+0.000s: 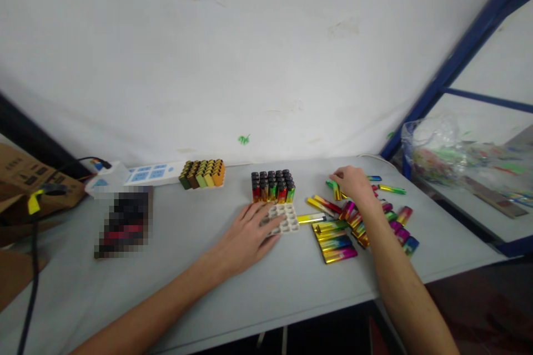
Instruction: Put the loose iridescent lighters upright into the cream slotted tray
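Observation:
My left hand (pixel 250 236) lies over a white holder tray (pixel 289 217) with rows of holes, its fingers stretched out and resting on it. Just behind stands a block of upright lighters (pixel 272 186) with black tops and colourful shiny bodies. To the right, my right hand (pixel 352 180) reaches past a loose pile of metallic lighters (pixel 353 219). Its fingers are bent and pinched at a green and yellow lighter (pixel 335 189) at the pile's back; the fingertips are partly hidden. One yellow lighter (pixel 312 218) lies between the tray and the pile.
A second block of gold and green lighters (pixel 202 173) stands at the back left beside a white power strip (pixel 154 173). A pixelated dark object (pixel 127 224) lies on the left. Cardboard (pixel 35 177) is at far left, clear plastic bags (pixel 441 144) beyond a blue frame (pixel 441 77).

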A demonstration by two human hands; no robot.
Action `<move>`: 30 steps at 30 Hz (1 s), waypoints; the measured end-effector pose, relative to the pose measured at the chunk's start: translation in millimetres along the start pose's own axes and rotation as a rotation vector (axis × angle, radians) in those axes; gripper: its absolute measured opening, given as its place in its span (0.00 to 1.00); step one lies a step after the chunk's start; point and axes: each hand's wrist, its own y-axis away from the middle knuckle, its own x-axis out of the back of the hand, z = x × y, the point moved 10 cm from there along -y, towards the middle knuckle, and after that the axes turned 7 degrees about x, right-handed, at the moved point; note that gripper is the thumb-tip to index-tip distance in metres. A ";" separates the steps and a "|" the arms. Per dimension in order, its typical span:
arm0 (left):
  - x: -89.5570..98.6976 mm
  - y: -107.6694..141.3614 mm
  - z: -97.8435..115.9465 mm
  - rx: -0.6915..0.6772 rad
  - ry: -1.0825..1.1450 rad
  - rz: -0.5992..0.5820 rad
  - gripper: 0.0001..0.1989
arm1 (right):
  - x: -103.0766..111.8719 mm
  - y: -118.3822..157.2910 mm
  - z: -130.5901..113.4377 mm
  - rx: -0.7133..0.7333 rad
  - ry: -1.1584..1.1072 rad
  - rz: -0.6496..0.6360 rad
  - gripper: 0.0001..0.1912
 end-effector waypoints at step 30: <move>3.2 5.8 14.0 -0.057 0.018 0.071 0.15 | 18.2 57.3 -154.1 0.683 -1.258 -0.176 0.19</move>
